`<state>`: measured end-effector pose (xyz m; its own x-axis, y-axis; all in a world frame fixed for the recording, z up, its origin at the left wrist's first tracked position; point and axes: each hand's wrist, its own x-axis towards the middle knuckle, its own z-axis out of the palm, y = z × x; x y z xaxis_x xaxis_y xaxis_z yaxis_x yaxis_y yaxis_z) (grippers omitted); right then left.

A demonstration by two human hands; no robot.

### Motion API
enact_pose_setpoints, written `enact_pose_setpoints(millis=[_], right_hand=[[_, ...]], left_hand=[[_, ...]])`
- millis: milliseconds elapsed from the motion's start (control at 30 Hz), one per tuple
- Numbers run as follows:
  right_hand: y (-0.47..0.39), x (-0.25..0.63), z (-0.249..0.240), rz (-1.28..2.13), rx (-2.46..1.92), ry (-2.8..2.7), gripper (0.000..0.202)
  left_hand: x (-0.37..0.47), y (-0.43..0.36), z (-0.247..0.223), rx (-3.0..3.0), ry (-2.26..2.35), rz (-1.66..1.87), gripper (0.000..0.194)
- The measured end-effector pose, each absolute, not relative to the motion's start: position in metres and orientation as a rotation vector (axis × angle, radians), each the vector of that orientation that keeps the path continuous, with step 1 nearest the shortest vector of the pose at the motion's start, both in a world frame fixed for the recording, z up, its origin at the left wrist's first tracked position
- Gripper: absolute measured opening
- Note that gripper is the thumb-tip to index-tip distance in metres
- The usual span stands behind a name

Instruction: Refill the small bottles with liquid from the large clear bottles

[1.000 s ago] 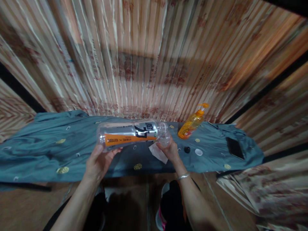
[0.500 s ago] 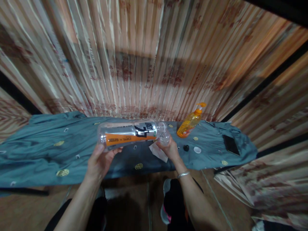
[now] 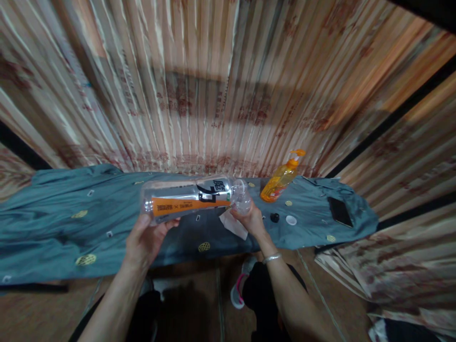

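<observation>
A clear plastic bottle (image 3: 185, 202) with an orange and black label lies sideways in the air above a teal cloth (image 3: 71, 223). My left hand (image 3: 144, 242) grips its base end from below. My right hand (image 3: 249, 221) holds a small clear plastic cup (image 3: 243, 203) against the bottle's mouth at the right end. A white paper tissue (image 3: 233, 224) lies on the cloth just under my right hand.
An orange pump bottle (image 3: 280, 180) stands on the cloth to the right. A small black cap (image 3: 274, 218) and a white cap (image 3: 291, 220) lie beside it. A black phone (image 3: 340, 211) rests at the cloth's right end. A patterned curtain hangs behind.
Both hands and the bottle keep their pose. The view has drifted slightly, so everything sits a little lower left than before.
</observation>
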<state>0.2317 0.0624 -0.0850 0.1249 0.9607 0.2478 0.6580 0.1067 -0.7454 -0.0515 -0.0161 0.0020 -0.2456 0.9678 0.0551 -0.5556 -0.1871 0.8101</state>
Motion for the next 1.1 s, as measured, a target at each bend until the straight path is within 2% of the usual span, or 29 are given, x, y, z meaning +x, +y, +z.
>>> enact_pose_setpoints(millis=[267, 467, 733, 1100], right_hand=[[0.065, 0.226, -0.084, 0.438, -1.606, -1.623, 0.065], [0.064, 0.227, -0.087, 0.453, -1.568, -1.622, 0.063], [0.062, 0.228, -0.085, 0.441, -1.61, -1.594, 0.061], [0.056, 0.227, -0.079, 0.471, -1.655, -1.554, 0.061]], left_hand=[[-0.061, -0.016, -0.003, 0.693, 0.838, 1.706, 0.049], [-0.063, -0.012, -0.004, 0.717, 0.843, 1.71, 0.065], [-0.069, -0.003, 0.001, 0.768, 0.78, 1.657, 0.066], [-0.066, 0.003, -0.004, 0.775, 0.747, 1.666, 0.044]])
